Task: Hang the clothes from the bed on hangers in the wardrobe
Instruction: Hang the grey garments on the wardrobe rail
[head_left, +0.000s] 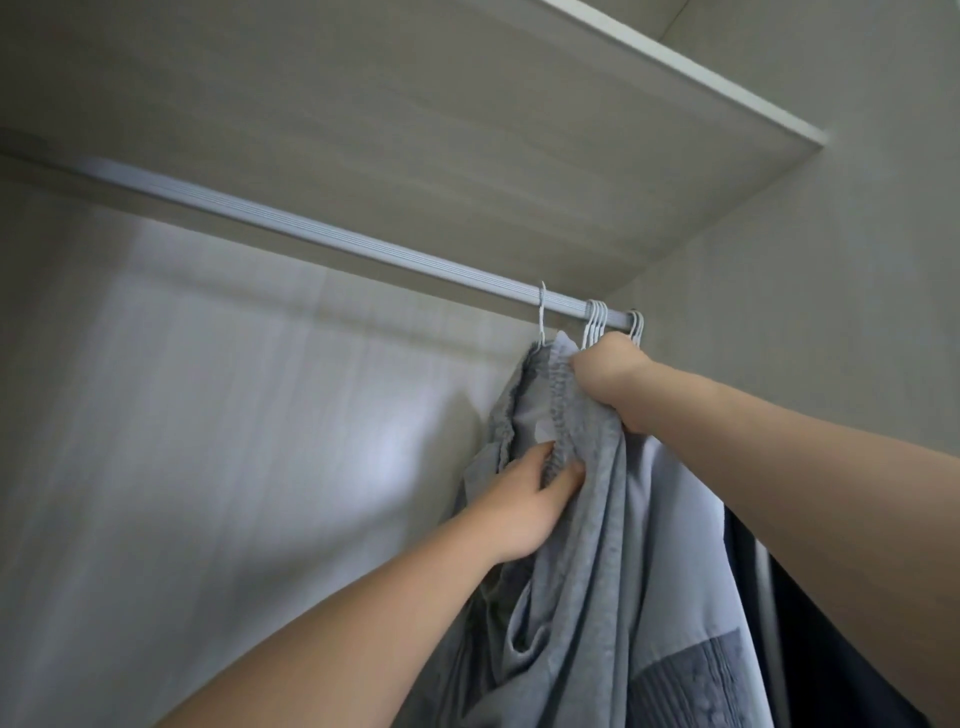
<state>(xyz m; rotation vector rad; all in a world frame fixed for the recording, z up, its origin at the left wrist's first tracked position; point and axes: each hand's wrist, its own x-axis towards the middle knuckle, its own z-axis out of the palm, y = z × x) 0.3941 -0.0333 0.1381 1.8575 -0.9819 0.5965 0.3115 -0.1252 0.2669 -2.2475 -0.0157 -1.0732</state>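
Hangers: bodies hidden under grey garment, hems cut by bottom edge. Rail: left end blurred. Right hand: fingertips buried in fabric.

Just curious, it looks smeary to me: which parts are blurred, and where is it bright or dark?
Head view: the back panel is streaked with motion blur and a pale sheen; the rail softens leftward; the grey garment, left hand and right hand look sharper; the dark clothes at right sit in shadow.
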